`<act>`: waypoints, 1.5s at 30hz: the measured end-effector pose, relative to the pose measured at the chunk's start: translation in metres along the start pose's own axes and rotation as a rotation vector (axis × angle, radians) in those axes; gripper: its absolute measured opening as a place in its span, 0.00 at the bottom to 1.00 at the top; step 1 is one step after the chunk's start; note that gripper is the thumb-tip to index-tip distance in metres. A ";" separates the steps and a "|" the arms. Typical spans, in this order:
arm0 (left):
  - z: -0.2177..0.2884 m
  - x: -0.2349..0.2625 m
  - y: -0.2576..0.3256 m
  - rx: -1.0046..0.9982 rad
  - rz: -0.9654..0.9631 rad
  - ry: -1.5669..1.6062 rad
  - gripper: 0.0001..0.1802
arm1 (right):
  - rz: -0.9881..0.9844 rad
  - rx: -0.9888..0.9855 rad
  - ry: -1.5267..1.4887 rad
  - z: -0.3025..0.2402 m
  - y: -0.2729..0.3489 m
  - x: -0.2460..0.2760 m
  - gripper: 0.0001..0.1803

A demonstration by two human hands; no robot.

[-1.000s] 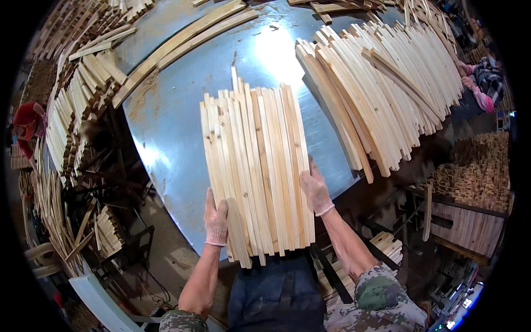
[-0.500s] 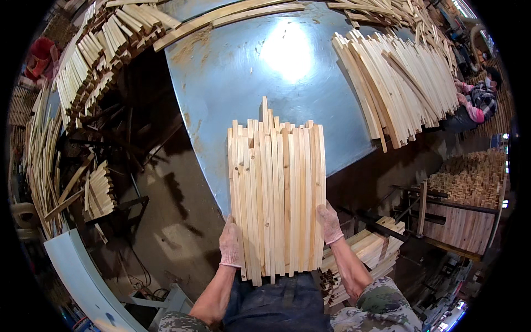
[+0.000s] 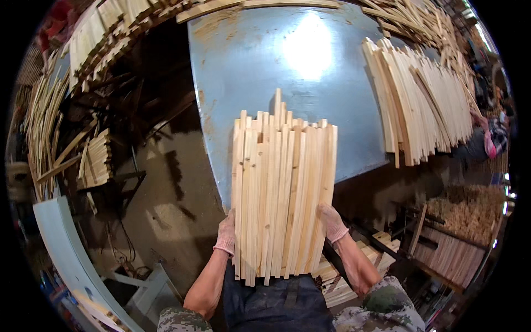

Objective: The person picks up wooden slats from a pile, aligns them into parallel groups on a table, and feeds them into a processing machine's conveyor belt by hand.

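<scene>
A broad bundle of pale wooden strips (image 3: 282, 199) lies side by side in front of me, its far part over the near end of a shiny metal tabletop (image 3: 254, 72) and its near ends against my dark apron (image 3: 276, 307). My left hand (image 3: 225, 229), in a light knitted glove, presses on the bundle's left side. My gloved right hand (image 3: 333, 223) grips the right side. Both hands squeeze the strips between them; the fingers are partly hidden beneath. The strip ends are uneven, and one strip juts out at the far end.
On the table's right lies a row of strips (image 3: 423, 102) with a loose one across it. Further stacks (image 3: 105, 39) stand far left. A co-worker (image 3: 487, 135) is at the right edge. Cut wood fills a rack (image 3: 451, 238) at right; more strips (image 3: 359, 265) lie below my right arm.
The view has turned a little to the left, so the table and stacks appear further right. Both hands keep hold of the bundle, which tilts slightly more to the right at its far end.
</scene>
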State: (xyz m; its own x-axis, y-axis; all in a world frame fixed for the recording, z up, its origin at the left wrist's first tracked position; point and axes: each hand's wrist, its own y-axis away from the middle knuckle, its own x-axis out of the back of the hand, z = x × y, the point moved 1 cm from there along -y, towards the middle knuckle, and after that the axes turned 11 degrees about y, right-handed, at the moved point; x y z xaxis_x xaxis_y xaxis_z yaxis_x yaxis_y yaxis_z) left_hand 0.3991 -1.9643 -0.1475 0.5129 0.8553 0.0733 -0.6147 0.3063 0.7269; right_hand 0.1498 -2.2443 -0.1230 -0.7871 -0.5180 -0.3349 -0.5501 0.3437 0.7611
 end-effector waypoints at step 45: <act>-0.010 0.622 0.349 -0.310 1.016 0.827 0.37 | -1.416 0.141 1.021 0.202 0.048 -0.943 0.19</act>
State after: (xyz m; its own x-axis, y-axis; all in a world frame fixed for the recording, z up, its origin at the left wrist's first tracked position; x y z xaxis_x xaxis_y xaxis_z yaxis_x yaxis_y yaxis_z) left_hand 0.4978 -1.3209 0.1444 -0.6893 0.7240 -0.0264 -0.6693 -0.6224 0.4058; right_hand 0.8091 -1.5814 0.1174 0.7239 -0.6746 -0.1445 -0.6581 -0.7381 0.1485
